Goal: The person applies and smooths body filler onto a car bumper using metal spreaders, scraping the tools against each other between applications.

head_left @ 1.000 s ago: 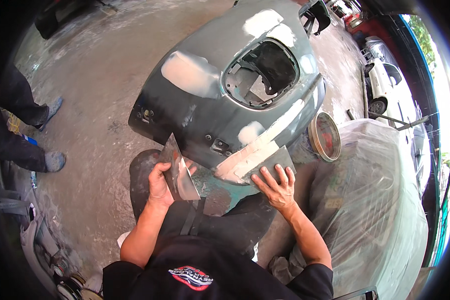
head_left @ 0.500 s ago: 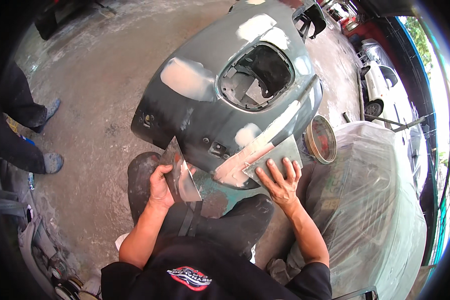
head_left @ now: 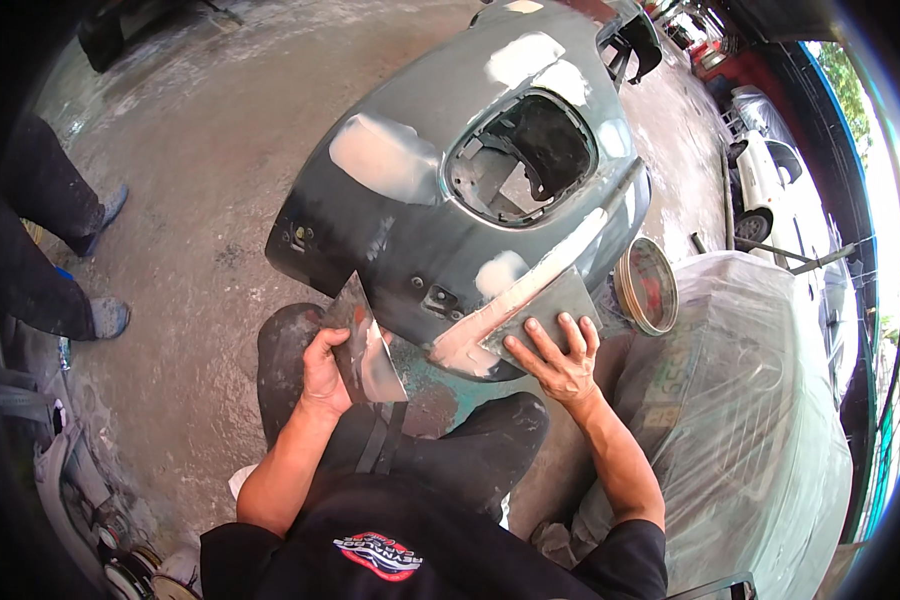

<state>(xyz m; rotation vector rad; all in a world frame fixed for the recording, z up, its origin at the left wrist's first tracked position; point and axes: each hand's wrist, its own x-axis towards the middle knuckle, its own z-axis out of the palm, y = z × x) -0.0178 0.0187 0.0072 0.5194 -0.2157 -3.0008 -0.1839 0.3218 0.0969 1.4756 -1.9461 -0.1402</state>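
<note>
My left hand (head_left: 324, 378) grips a thin metal plate (head_left: 356, 340), tilted up, with a smear of pinkish filler on its face. My right hand (head_left: 562, 368) presses a flat grey spreader (head_left: 560, 302) with its fingers spread over the back; the thumb is hidden. The spreader's left edge lies along a long strip of pinkish filler (head_left: 542, 268) on the dark grey car bumper (head_left: 320, 235). Other pale filler patches, such as the broad patch (head_left: 382, 157), mark the bumper around its oval opening (head_left: 520, 158).
A plastic-covered vehicle (head_left: 740, 400) stands close on my right, with a round open tin (head_left: 647, 285) between it and the bumper. At the left, another person's legs (head_left: 45, 270) stand on the concrete floor. White cars (head_left: 770, 190) are parked farther right.
The spreader has shifted slightly up and left across the filler strip, which looks smoother near its edge. My left hand and the plate are nearly still. The view has moved a little.
</note>
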